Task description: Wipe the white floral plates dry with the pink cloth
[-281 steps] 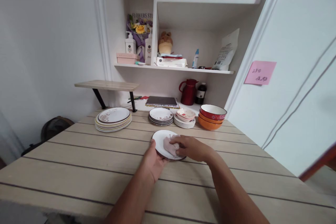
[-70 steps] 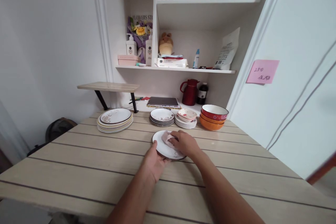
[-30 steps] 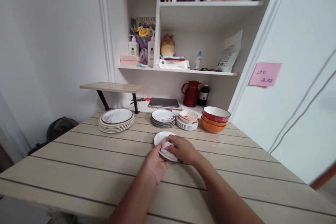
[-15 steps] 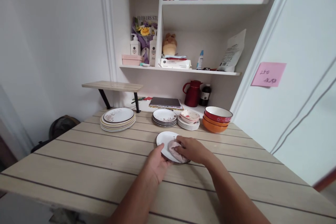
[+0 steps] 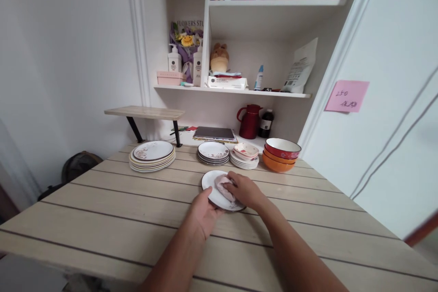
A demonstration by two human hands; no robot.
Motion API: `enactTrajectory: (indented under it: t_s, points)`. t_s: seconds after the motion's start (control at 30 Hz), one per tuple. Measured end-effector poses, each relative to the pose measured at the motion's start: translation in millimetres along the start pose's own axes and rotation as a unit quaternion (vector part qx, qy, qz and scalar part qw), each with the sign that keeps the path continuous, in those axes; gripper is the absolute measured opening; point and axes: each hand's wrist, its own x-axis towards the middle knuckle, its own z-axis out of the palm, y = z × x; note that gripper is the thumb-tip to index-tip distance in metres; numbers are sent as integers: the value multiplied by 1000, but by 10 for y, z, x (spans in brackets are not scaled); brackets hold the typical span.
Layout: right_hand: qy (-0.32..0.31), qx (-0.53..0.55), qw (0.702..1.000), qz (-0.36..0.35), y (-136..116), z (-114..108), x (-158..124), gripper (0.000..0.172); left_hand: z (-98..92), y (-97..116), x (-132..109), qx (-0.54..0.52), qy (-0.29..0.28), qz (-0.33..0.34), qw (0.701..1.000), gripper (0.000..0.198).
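Note:
A white plate (image 5: pixel 209 181) with a dark rim and a small floral print is held tilted just above the wooden table (image 5: pixel 137 219). My left hand (image 5: pixel 205 210) grips its near left edge, thumb on top and fingers underneath. Bunched in my right hand (image 5: pixel 244 189) is a pale pinkish cloth (image 5: pixel 224 185), pressed against the plate's upper face. The fingers of my right hand are curled over the cloth and cover part of the plate.
Behind the plate stand a large plate stack (image 5: pixel 152 157), a smaller dark-rimmed stack (image 5: pixel 213 153), small dishes (image 5: pixel 245 155) and stacked bowls (image 5: pixel 280 155). Farther back are a laptop (image 5: pixel 215 133), a red jug (image 5: pixel 249 122) and a dark bottle (image 5: pixel 266 123). A raised wooden stand (image 5: pixel 145 112) is at left.
My right hand and the cloth have slid up and left across the plate, uncovering the print near its lower right rim. My left hand keeps its hold.

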Motion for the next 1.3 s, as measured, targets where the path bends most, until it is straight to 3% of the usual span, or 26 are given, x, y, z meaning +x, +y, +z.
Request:
enactTrajectory:
  t_s: [0.13,0.3,0.4,0.57,0.77,0.97,1.1,1.3]
  points:
    - [-19,-48,999,9,33,-93,-72,24,3,-1,-9,6,4,-7,1000,33]
    - [-57,-45,995,-64,-55,-129,-156,23,23,7,-31,-1,4,-1,1000,28]
    - [-36,-19,996,-83,-124,-49,-121,22,28,8,-24,-8,7,6,1000,26]
    - [5,-5,999,-37,-117,76,2,23,21,6,-12,-8,8,9,1000,25]
    - [-20,-56,998,26,33,-60,-29,23,-5,-1,2,2,6,-8,1000,31]
    - [-73,-53,993,-75,-12,-137,-157,17,-6,0,6,-12,1,-8,1000,30]
    - [-29,-15,996,-87,-127,-2,-88,20,4,7,5,-23,10,3,1000,28]
    - [18,-26,999,-12,-83,87,62,23,-9,-9,10,-15,4,5,1000,30]
